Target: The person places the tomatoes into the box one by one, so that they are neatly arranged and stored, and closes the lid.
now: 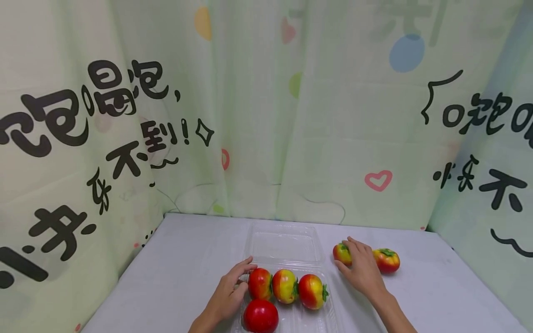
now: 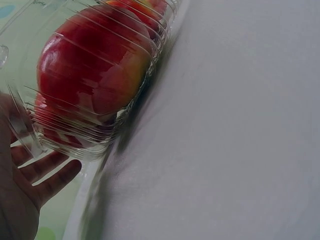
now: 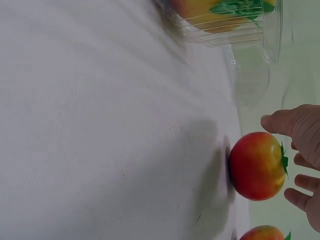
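Observation:
A clear plastic box [image 1: 308, 319] lies on the table, its hinged lid [image 1: 284, 243] folded open towards the back. Three red-and-yellow persimmons [image 1: 285, 286] with green leaves line its back row, and a plain red fruit [image 1: 261, 316] sits in front of the left one. At the box's left side rests my left hand [image 1: 226, 292], fingers extended and spread around the corner. My right hand [image 1: 363, 267] reaches over a loose persimmon [image 3: 257, 166]; its thumb and fingers are spread around the leafy top, with gaps showing in the right wrist view.
Another loose persimmon [image 1: 387, 261] lies just right of my right hand. A white cloth covers the table [image 1: 166, 277]. Pale green curtains [image 1: 266, 115] with black lettering and coloured shapes stand close behind the table and along both sides.

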Motion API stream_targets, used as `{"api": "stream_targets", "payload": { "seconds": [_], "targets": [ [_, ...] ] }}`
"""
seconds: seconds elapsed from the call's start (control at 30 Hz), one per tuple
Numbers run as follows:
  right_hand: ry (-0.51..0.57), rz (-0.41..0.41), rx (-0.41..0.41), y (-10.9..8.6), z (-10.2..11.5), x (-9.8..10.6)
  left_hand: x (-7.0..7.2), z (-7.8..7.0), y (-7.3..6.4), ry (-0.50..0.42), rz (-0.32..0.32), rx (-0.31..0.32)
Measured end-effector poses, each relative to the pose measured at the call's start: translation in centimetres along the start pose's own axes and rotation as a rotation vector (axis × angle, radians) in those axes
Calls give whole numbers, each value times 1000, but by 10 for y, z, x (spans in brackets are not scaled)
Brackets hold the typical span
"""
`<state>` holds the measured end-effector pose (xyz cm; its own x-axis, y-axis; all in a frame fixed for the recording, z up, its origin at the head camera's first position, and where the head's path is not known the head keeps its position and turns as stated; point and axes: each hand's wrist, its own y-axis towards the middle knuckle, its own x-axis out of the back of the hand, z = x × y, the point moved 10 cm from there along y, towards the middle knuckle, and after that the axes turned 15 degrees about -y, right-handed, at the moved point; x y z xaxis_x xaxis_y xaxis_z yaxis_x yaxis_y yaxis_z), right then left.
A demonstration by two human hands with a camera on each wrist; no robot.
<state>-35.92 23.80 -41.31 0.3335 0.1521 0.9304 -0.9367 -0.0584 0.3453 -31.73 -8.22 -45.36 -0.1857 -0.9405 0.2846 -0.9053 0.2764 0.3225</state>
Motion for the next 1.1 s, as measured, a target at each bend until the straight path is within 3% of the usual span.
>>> {"api": "stream_targets", "payload": {
  "seconds": [0.27,0.7,1.1],
  "targets": [
    [-15,13,27,0,-3,-7,-1,0,-1,-8,2,5],
    [-16,31,-40,0,-28,-19,0,-1,-1,-8,-4,5],
    [-9,-34,-59,0,-32,-20,0,-1,-1,0,-8,0]
  ]
}}
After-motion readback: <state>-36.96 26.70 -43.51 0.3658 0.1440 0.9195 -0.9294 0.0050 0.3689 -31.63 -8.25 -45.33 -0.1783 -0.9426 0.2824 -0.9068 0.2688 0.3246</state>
